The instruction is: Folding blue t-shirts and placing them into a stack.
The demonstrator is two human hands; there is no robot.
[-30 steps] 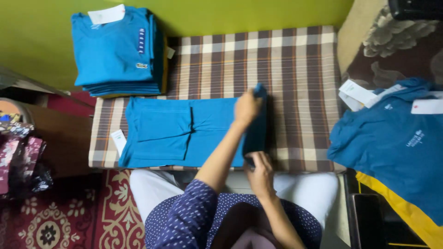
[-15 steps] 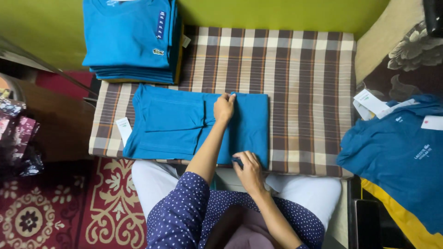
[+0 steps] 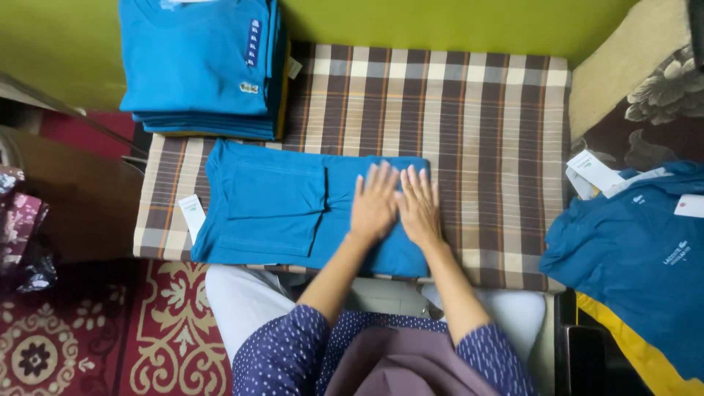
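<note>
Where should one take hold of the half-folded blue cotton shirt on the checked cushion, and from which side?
Probably at the free short edge of the half-folded blue cotton shirt, beside the white paper tag, coming from the person's left. That end lies flat and uncovered, whereas the left hand and right hand press flat on the doubled right end.

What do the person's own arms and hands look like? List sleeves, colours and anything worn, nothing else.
Both arms wear dark blue sleeves with a fine white dot print, reaching roughly to the elbows; the forearms below are bare. The left hand and the right hand are bare too: no gloves, and no ring, bangle or watch can be made out. A plain mauve cloth hangs between the two sleeves.
</note>
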